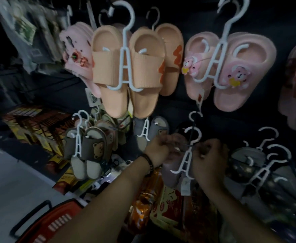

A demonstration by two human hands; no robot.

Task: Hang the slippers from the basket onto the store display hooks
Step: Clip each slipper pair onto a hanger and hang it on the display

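Both my hands are raised to the lower row of the dark display wall. My left hand (pixel 156 149) and my right hand (pixel 208 158) grip a pair of pale pink slippers (pixel 171 174) on a white plastic hanger (pixel 185 162). The hanger's hook (pixel 193 135) lies against a thin dark display hook (pixel 192 127); I cannot tell whether it rests on it. Much of the slippers is hidden behind my hands. The red basket (pixel 56 223) with a black handle sits at the bottom left; its inside is out of sight.
Orange slippers (pixel 128 71) and pink bear slippers (pixel 231 69) hang in the upper row. Brown bear slippers (pixel 87 148) hang lower left, grey slippers (pixel 259 172) lower right. Packaged goods (pixel 170 204) lie below my arms. Pale floor (pixel 12 181) is at the left.
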